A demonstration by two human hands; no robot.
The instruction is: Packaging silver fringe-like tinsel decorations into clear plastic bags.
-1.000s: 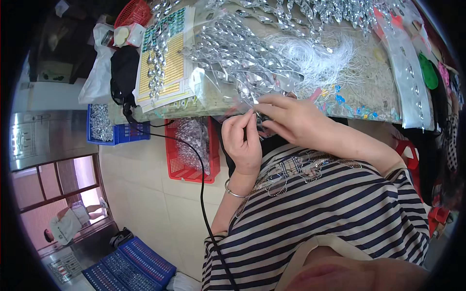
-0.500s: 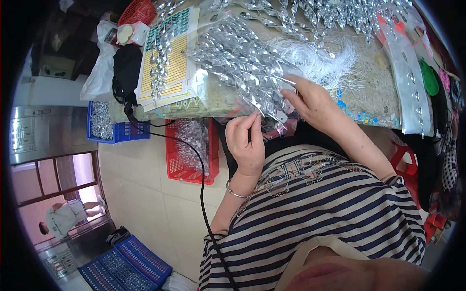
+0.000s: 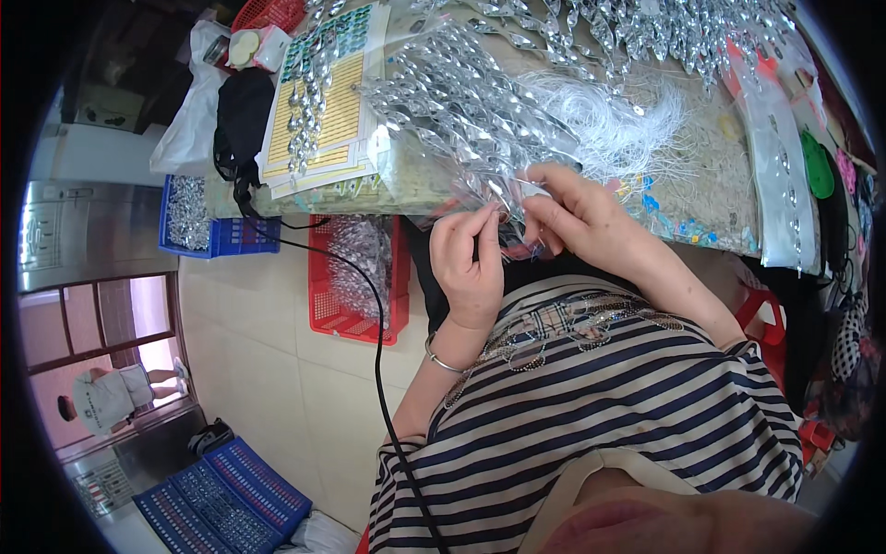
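One worktable [image 3: 724,175], the landmark for all places, spans the upper part of the view. One other person [image 3: 106,399], in a pale top, is well apart from the table's left side. Blue trays [image 3: 221,499], their number uncertain, lie in one group well apart from its near left corner. One red basket [image 3: 397,295] stands below its near edge, holding bagged silver pieces; one blue crate [image 3: 245,237] stands just beside its left end, holding more. On the table's left part lie at least two printed sheets [image 3: 340,88], yellow and green. One clear-wrapped silver bundle [image 3: 461,102], its pieces too many to count, lies across the table's middle to its near edge. One tangle of white thread [image 3: 609,120] lies just right of it. Two hands meet at the near edge: the left hand [image 3: 469,263] pinches the bundle's lower end between thumb and forefinger; the right hand [image 3: 581,214] has its fingers bent beside it, their grip indiscernible. One bracelet [image 3: 441,358] rings the left wrist.
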